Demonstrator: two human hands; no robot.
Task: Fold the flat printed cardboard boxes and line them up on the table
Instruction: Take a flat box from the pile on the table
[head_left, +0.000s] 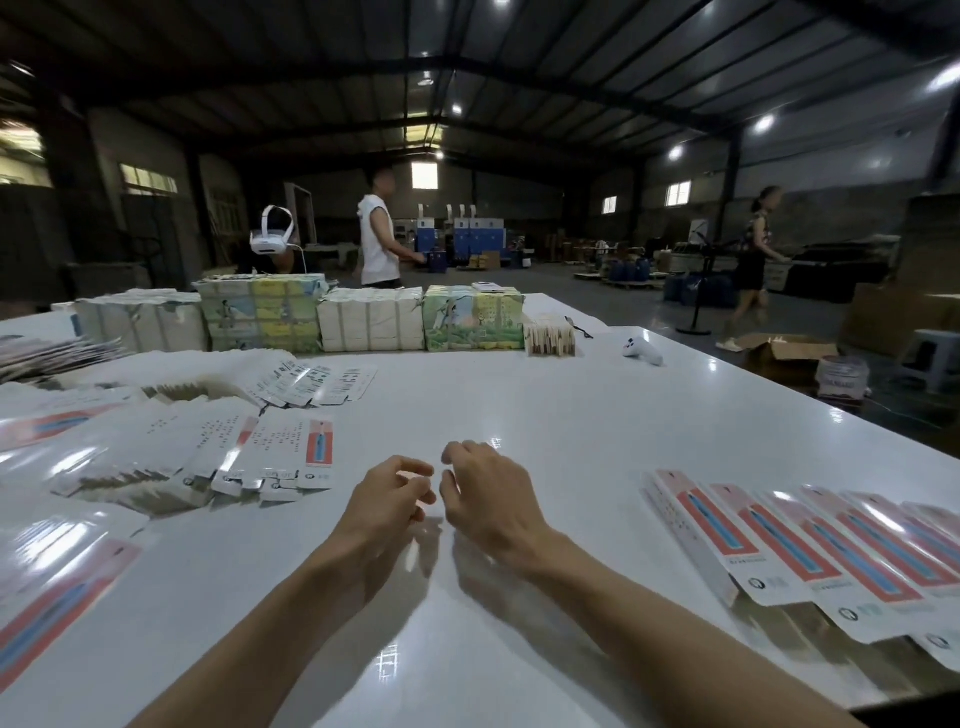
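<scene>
Flat boxes (228, 457) left of hands (387, 501).

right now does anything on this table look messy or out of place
The flat boxes on the left lie in loose, fanned heaps, not square stacks. A white controller lies alone near the far right edge of the table. The folded boxes on the right sit in a tidy overlapping row.
</scene>
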